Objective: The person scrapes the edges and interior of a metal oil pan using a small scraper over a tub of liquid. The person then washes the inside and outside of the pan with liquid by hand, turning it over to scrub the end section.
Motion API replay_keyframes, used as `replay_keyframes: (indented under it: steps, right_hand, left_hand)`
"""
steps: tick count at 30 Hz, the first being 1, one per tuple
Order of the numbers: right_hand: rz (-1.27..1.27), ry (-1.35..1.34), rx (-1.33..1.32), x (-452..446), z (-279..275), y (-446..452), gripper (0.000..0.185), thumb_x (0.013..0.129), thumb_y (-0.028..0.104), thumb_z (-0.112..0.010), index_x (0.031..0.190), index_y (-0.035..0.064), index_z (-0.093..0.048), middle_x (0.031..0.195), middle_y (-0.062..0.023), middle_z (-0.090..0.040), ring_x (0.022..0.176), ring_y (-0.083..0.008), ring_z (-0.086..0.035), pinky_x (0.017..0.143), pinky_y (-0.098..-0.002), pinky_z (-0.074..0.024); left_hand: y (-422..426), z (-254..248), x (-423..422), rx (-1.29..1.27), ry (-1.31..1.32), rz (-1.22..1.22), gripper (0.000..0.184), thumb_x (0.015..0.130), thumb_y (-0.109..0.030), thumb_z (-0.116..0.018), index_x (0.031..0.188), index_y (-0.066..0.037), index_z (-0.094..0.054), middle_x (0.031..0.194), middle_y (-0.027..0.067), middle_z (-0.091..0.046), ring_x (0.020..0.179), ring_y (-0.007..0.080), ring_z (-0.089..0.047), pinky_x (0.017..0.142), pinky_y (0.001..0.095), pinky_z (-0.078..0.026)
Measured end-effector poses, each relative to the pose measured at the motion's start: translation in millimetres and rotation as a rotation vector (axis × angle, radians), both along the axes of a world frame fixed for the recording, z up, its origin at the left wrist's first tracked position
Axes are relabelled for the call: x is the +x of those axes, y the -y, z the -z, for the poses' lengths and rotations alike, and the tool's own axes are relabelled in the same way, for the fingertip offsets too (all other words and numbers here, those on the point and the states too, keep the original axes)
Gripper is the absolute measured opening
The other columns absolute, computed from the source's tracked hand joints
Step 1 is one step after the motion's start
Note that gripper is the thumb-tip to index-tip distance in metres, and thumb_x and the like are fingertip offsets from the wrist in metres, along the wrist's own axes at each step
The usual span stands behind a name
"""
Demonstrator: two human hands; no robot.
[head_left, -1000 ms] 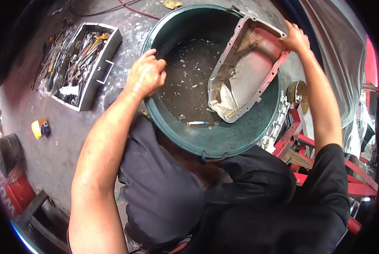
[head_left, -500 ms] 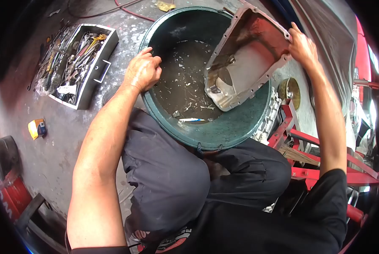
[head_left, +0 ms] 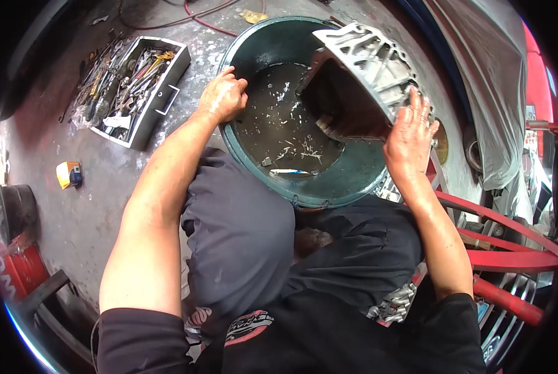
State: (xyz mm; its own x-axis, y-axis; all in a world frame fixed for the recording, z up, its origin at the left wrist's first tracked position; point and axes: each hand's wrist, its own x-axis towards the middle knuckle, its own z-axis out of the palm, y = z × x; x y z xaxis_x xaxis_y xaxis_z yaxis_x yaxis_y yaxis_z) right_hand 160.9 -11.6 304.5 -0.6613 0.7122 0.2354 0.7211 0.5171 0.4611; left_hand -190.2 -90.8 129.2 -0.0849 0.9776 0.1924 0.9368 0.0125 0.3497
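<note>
A large green round tub (head_left: 354, 181) stands in front of my knees, with dark liquid (head_left: 273, 124) and pale floating scraps in it. My left hand (head_left: 224, 96) is closed over its left rim. At the tub's right side a cast-metal oil pan (head_left: 369, 59) is tilted, its ribbed outside turned up and its dark hollow facing left over the liquid. Against the pan's right edge lies my right hand (head_left: 410, 137), fingers stretched out flat along it; the thumb is hard to make out. Whether the pan rests on the rim is hidden.
A drawer-like tool tray (head_left: 143, 121) full of wrenches lies on the floor at left, with more tools beside it. Nearer is a small yellow-and-blue box (head_left: 69, 174). Red metal bars (head_left: 509, 258) and a grey cover (head_left: 488, 93) are at right. A red hose (head_left: 207, 25) lies behind.
The oil pan has turned over, from its open inside facing me to its ribbed outside showing. My right hand has gone from gripping its edge to lying flat. The left stays on the rim.
</note>
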Motion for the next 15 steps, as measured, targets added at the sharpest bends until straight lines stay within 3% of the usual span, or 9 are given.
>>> replay_keyframes:
  steps: [1, 3, 5, 6, 8, 10, 12, 14, 15]
  right_hand:
    - [-0.028, -0.055, -0.014, 0.7, 4.8, 0.3, 0.030, 0.086, -0.002, -0.052, 0.117, -0.0061, -0.050, 0.160, -0.0195, -0.021, 0.146, -0.0487, -0.024, 0.105, -0.0781, -0.0244]
    - [-0.050, -0.082, -0.022, 5.7, 6.7, -0.7, 0.031, 0.086, -0.003, -0.052, 0.117, -0.0058, -0.050, 0.161, -0.0192, -0.020, 0.146, -0.0489, -0.022, 0.105, -0.0787, -0.0233]
    - [-0.074, -0.105, -0.033, 14.2, 10.9, 0.0, 0.031, 0.087, -0.003, -0.051, 0.117, -0.0047, -0.049, 0.162, -0.0179, -0.016, 0.148, -0.0490, -0.017, 0.105, -0.0794, -0.0218]
    - [-0.089, -0.107, -0.032, 13.7, 9.6, 1.5, 0.031, 0.087, -0.003, -0.051, 0.117, -0.0047, -0.049, 0.162, -0.0179, -0.016, 0.148, -0.0490, -0.017, 0.105, -0.0794, -0.0218]
    - [-0.002, -0.090, -0.095, 16.3, 8.2, 7.8, 0.032, 0.087, -0.005, -0.050, 0.118, -0.0039, -0.049, 0.162, -0.0174, -0.016, 0.149, -0.0487, -0.015, 0.106, -0.0796, -0.0206]
    - [-0.004, -0.053, -0.041, 13.0, 5.6, 6.7, 0.039, 0.086, -0.001, -0.054, 0.125, -0.0038, -0.048, 0.162, -0.0169, -0.019, 0.148, -0.0462, -0.019, 0.105, -0.0769, -0.0251]
    - [0.002, -0.083, -0.065, 0.2, -9.9, 8.9, 0.054, 0.083, 0.013, -0.063, 0.131, -0.0037, -0.046, 0.159, -0.0167, -0.025, 0.145, -0.0434, -0.026, 0.104, -0.0721, -0.0312]
    - [0.068, -0.217, -0.112, -10.4, -20.5, -6.9, 0.085, 0.076, 0.047, -0.072, 0.138, -0.0037, -0.044, 0.150, -0.0183, -0.038, 0.139, -0.0392, -0.034, 0.104, -0.0674, -0.0328]
    - [0.075, -0.202, -0.106, -12.7, -29.4, -15.8, 0.092, 0.075, 0.055, -0.071, 0.142, -0.0006, -0.043, 0.148, -0.0186, -0.040, 0.138, -0.0383, -0.035, 0.105, -0.0665, -0.0308]
  left_hand:
    - [0.7, -2.9, 0.4, -0.082, -0.051, 0.024, 0.015, 0.083, -0.019, -0.061, 0.088, -0.006, -0.065, 0.085, 0.0164, -0.068, 0.104, 0.0304, -0.062, 0.117, 0.0426, -0.034]
    - [5.2, 0.9, 1.7, -0.167, -0.098, 0.036, 0.019, 0.084, -0.020, -0.061, 0.095, -0.005, -0.066, 0.091, 0.0171, -0.070, 0.111, 0.0318, -0.060, 0.117, 0.0432, -0.034]
    - [9.5, 15.5, 1.8, 0.012, -0.097, 0.042, 0.029, 0.085, -0.021, -0.062, 0.109, -0.005, -0.066, 0.106, 0.0191, -0.070, 0.125, 0.0363, -0.053, 0.116, 0.0440, -0.034]
    - [12.5, 7.3, 2.2, 0.013, -0.099, 0.028, 0.029, 0.085, -0.021, -0.062, 0.109, -0.005, -0.066, 0.106, 0.0191, -0.070, 0.125, 0.0363, -0.053, 0.116, 0.0440, -0.034]
    - [15.2, -22.1, 8.5, -0.067, -0.047, -0.034, 0.039, 0.087, -0.017, -0.063, 0.124, -0.006, -0.064, 0.125, 0.0151, -0.066, 0.137, 0.0352, -0.044, 0.116, 0.0429, -0.033]
    - [14.6, -54.7, 10.7, -0.028, -0.031, -0.071, 0.037, 0.089, -0.020, -0.065, 0.125, -0.010, -0.064, 0.125, 0.0174, -0.065, 0.134, 0.0361, -0.046, 0.111, 0.0439, -0.039]
    - [8.8, -92.9, 9.4, 0.035, -0.129, -0.054, 0.035, 0.089, -0.022, -0.066, 0.122, -0.011, -0.066, 0.116, 0.0185, -0.068, 0.127, 0.0360, -0.052, 0.105, 0.0448, -0.045]
    - [-7.0, -124.5, 2.3, -0.015, -0.113, -0.006, 0.033, 0.090, -0.024, -0.065, 0.118, -0.009, -0.067, 0.106, 0.0193, -0.070, 0.116, 0.0363, -0.060, 0.099, 0.0458, -0.049]
    - [-6.3, -141.8, 6.8, 0.028, -0.176, -0.030, 0.032, 0.090, -0.025, -0.064, 0.115, -0.007, -0.068, 0.101, 0.0201, -0.071, 0.105, 0.0369, -0.065, 0.091, 0.0468, -0.053]
